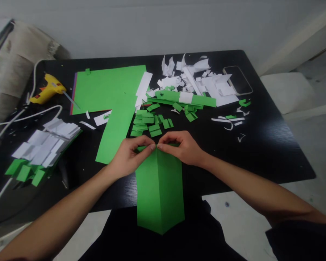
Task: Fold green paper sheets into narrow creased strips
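A green sheet of paper (160,192) with a crease down its middle hangs over the table's front edge, above my lap. My left hand (132,154) pinches its top edge just left of the crease, thumb against fingers. My right hand (180,146) does the same just right of it, and the two thumb tips almost meet. Beyond my hands lie several small folded green paper pieces (146,121). To the left of my left hand, a long green paper strip (114,137) lies slanted, partly over a larger green sheet (103,87).
White paper scraps (190,78) and stacked green strips (203,101) lie at the back of the black table (263,145). A phone (239,80) is at the far right. On the left are a yellow glue gun (49,89), a white cable (24,116) and a white-and-green folded-paper assembly (47,143).
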Available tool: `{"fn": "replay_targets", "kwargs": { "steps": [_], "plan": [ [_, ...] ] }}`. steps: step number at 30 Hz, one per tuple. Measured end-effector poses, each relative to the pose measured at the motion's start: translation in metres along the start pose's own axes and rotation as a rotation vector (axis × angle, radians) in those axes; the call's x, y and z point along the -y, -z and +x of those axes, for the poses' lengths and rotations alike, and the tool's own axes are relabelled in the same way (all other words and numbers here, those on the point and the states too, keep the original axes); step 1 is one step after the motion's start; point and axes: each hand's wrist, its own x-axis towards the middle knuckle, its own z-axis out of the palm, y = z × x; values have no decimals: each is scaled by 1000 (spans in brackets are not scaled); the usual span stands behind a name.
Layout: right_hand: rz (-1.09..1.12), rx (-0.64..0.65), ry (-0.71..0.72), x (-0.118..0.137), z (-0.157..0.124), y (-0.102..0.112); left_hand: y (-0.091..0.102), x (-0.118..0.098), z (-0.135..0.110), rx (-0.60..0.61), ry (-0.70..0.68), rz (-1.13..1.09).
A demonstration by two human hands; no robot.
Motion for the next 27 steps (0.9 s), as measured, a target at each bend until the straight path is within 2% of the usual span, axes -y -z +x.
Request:
{"fn": "replay_targets", "kwargs": {
  "steps": [13, 27],
  "plan": [
    [6, 48, -20, 1, 1, 1, 1, 1, 0, 42, 7, -46],
    [-2, -17, -17, 4, 0, 0, -1, 0, -1, -54, 38, -29]
  ]
}}
